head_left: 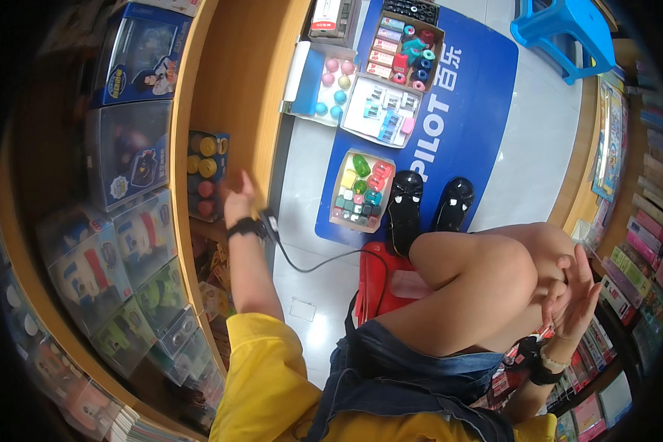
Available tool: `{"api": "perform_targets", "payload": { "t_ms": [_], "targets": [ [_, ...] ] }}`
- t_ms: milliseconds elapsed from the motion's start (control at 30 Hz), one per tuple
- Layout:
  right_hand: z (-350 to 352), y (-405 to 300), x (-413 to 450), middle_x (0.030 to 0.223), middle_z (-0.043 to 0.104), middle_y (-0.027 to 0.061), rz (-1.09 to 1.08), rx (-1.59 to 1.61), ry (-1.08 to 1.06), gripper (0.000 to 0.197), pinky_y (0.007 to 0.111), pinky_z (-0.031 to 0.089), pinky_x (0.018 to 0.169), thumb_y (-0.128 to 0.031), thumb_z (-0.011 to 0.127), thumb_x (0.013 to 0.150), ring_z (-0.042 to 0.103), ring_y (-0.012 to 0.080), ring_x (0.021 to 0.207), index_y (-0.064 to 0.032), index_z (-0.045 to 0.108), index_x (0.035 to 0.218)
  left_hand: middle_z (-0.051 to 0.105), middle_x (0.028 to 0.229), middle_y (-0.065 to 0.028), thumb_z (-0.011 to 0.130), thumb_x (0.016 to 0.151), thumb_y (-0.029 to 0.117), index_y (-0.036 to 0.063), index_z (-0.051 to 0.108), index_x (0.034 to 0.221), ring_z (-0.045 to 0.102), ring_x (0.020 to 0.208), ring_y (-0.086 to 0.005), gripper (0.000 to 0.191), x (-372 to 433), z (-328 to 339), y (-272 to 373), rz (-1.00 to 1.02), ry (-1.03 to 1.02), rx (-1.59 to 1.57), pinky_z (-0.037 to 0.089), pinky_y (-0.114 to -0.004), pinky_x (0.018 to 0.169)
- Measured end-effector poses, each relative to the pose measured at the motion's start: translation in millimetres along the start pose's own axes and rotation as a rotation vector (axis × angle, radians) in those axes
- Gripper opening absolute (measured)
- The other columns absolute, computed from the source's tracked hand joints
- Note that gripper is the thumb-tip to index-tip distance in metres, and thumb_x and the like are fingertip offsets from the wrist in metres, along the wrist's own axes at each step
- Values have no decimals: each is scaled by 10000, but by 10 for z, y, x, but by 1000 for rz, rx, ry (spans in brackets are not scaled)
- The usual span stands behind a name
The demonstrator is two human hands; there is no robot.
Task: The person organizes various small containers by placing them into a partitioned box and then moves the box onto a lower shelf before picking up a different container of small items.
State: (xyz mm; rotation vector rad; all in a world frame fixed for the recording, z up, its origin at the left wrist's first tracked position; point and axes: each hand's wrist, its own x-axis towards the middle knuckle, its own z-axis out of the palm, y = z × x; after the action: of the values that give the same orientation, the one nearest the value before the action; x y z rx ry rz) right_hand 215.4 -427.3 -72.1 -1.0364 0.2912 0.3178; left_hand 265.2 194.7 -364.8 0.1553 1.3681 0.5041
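My left hand [238, 200], slightly blurred, reaches into the wooden shelf at the left with its fingers apart. Just beside it on the shelf is a box of yellow and red round items [206, 177]; whether the fingers touch it I cannot tell. Over by my right knee, my right hand [573, 301] is raised with spread, bent fingers and nothing in it. On the floor before me lie an open box of coloured sharpeners and small cubes [362, 190], a white box of small pencil sharpeners [381, 110], and a box with pink, yellow and blue balls [334, 83].
A black cable [309, 271] hangs from my left wrist across to the red stool [373, 298] under me. Blue matting [475, 110] covers the floor under the boxes. A blue plastic stool [569, 33] stands far right. Boxed toys [135, 149] fill the left shelves.
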Motion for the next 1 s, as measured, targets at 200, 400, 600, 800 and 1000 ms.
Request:
{"api": "perform_targets", "payload": {
  "t_ms": [200,400,600,800,1000],
  "targets": [
    [-71,44,-49,1257,446,229,-35,39,26,669,292,483,343,-474,314,982,629,269,663,10,222,1435,518,785,-72,614,838,397,85,511,988,546,548,-199,362,-716,-1240,-1409,117,-269,1292,502,-361,445],
    [-84,-4,-43,1260,444,231,7,2,-18,660,291,493,361,-459,310,987,634,265,679,12,210,1437,462,1274,-148,564,895,331,135,364,1274,548,1074,-331,471,-648,-2302,-2120,-292,-167,1086,514,-470,784],
    [-141,-13,-131,1239,460,232,-13,-14,95,653,280,477,348,-454,305,990,639,261,676,17,218,1433,465,1255,-156,511,926,191,149,318,1304,560,1064,-372,427,-628,-2044,-2354,-198,-325,1088,506,-510,820],
    [-136,14,-113,1234,465,215,-33,-52,104,643,248,428,307,-446,297,994,588,219,576,7,202,1440,477,1247,-163,471,931,111,128,330,1308,576,1050,-394,403,-483,-1914,-2230,-266,-308,1031,534,-516,803],
    [-125,-17,-55,1233,458,215,-12,-63,32,642,260,429,296,-452,274,996,605,239,597,7,205,1439,522,1171,-203,410,856,-9,94,284,1355,624,956,-349,525,-404,-2015,-2122,163,-337,1173,606,-441,648]
  ]
}}
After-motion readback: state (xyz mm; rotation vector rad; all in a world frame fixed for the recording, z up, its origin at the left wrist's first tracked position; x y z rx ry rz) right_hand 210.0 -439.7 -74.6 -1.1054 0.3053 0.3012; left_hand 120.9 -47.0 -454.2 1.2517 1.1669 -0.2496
